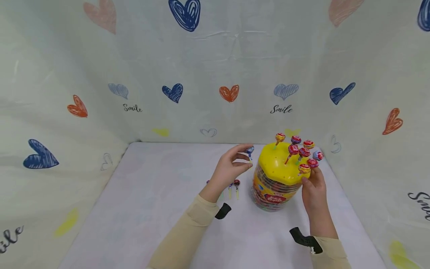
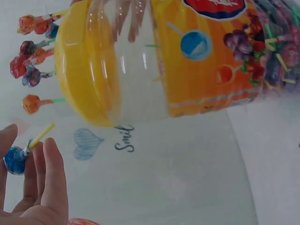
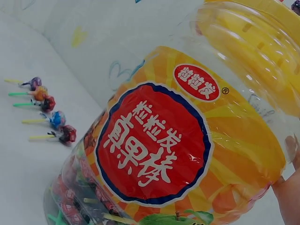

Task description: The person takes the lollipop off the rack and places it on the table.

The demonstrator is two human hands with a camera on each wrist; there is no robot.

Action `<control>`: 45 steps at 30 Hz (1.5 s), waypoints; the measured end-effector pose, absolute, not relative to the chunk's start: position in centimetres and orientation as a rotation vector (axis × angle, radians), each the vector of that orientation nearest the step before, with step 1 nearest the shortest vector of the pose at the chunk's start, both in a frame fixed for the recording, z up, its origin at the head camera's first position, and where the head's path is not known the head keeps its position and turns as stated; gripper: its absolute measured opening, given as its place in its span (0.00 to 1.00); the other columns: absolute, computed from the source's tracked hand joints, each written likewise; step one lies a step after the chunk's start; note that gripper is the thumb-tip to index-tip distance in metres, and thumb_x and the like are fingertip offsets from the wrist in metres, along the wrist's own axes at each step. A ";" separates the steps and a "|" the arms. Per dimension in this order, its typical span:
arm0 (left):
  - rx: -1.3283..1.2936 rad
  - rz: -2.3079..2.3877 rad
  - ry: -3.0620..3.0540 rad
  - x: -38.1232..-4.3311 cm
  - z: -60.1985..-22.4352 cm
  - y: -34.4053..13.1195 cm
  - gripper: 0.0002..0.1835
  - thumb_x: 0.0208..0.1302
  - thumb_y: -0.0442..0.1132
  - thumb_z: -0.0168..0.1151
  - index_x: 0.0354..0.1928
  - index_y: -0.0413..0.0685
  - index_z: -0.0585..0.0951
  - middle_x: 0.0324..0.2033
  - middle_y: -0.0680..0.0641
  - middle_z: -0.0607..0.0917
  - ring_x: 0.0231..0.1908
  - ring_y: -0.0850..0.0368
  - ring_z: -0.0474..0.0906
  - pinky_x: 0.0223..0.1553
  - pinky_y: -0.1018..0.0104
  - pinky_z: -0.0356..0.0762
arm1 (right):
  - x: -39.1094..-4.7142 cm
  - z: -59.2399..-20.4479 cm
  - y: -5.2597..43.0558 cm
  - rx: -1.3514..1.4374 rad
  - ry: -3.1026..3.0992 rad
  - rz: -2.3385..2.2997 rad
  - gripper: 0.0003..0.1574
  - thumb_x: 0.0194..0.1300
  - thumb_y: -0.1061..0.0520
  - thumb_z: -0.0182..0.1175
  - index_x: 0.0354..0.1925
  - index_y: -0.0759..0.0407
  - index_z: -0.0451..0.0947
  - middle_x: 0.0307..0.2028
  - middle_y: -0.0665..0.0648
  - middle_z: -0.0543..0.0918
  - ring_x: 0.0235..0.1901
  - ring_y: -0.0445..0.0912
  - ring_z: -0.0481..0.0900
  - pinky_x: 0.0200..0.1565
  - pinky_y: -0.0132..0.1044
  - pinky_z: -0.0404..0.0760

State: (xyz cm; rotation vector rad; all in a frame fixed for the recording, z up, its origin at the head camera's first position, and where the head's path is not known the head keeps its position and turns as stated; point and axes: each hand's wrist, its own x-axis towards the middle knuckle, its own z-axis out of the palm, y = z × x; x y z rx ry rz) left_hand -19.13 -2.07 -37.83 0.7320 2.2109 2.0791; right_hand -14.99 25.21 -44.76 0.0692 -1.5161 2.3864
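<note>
My left hand [image 1: 230,168] pinches a blue-wrapped lollipop [image 2: 15,160] to the left of a big clear candy jar [image 1: 273,196]. In the left wrist view its yellow stick points up toward the jar and is apart from the yellow lid [image 1: 273,164]. Several wrapped lollipops [image 1: 293,150] stand in the lid by their sticks, mostly at its right and back. My right hand [image 1: 315,192] grips the jar's right side near the lid, thumb in front, with fingers showing through the clear wall in the left wrist view. More lollipops fill the jar's lower part.
Several loose lollipops [image 3: 57,119] lie in a row on the white table [image 1: 154,201], left of the jar and partly behind my left forearm in the head view. A pale cloth backdrop [image 1: 201,63] printed with hearts encloses the table's back and sides.
</note>
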 end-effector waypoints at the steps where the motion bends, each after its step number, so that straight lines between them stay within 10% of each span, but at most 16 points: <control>1: 0.707 2.077 2.218 -19.2 -38.1 -2.4 0.28 0.61 0.28 0.66 0.63 0.52 0.76 0.56 0.50 0.77 0.48 0.50 0.78 0.47 0.65 0.80 | -15.0 -44.7 25.2 0.064 -1.506 2.391 0.30 0.69 0.72 0.52 0.67 0.58 0.66 0.69 0.55 0.60 0.67 0.45 0.57 0.65 0.30 0.62; 23: 0.259 1.873 2.432 -19.8 -44.9 -10.5 0.32 0.58 0.21 0.64 0.62 0.58 0.76 0.52 0.45 0.77 0.41 0.52 0.80 0.37 0.61 0.82 | -14.9 -44.9 25.2 0.078 -1.475 2.386 0.30 0.70 0.71 0.51 0.67 0.58 0.67 0.67 0.54 0.62 0.66 0.45 0.60 0.63 0.29 0.64; 45: -0.091 1.684 2.450 -20.7 -52.0 -14.1 0.33 0.54 0.17 0.64 0.63 0.44 0.74 0.42 0.39 0.77 0.33 0.53 0.80 0.31 0.61 0.84 | -15.0 -45.3 25.3 0.096 -1.462 2.390 0.29 0.71 0.69 0.51 0.67 0.56 0.68 0.66 0.54 0.64 0.65 0.45 0.61 0.62 0.28 0.66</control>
